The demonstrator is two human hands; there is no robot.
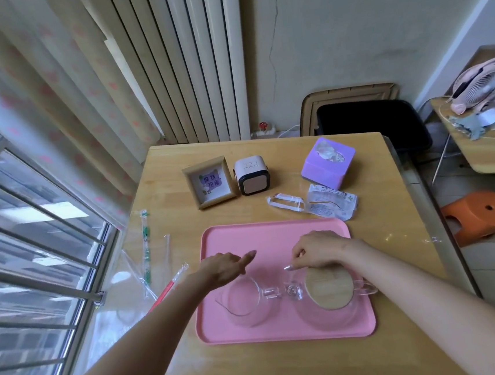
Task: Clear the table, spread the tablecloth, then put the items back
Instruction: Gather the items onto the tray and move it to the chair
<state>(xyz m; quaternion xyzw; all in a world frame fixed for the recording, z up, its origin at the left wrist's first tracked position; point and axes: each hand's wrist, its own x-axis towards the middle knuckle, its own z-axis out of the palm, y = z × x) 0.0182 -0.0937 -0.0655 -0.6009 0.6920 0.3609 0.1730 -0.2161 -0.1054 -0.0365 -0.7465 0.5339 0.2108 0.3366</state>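
1. Clear plastic wrappers and straws lie along the table's window side, with a red straw just off the pink tray's left edge. That side is tight for moving.
2. Now the left hand: it hovers over the tray's left half, index finger stretched forward, the rest loosely curled, holding nothing. The glass pitcher sits right under and just nearer than it, so this is the hand for it.
3. The pink tray lies with its long axis straight across the person, in the near middle of the wooden table. Pitcher handle and teapot spout point at each other and almost meet at the centre.
4. The right hand hangs above the glass teapot, fingertips curled down near the spout and the far edge of the bamboo lid. I cannot tell whether they pinch anything.
5. Behind the tray stand a wooden picture frame, a small pink cube, a purple tissue box and crumpled wrappers, all well apart from both hands.
6. My read: clearing has barely begun. Lifting the whole tray by its short ends looks simplest, with bare table to its right and an orange stool on the floor past the right edge.
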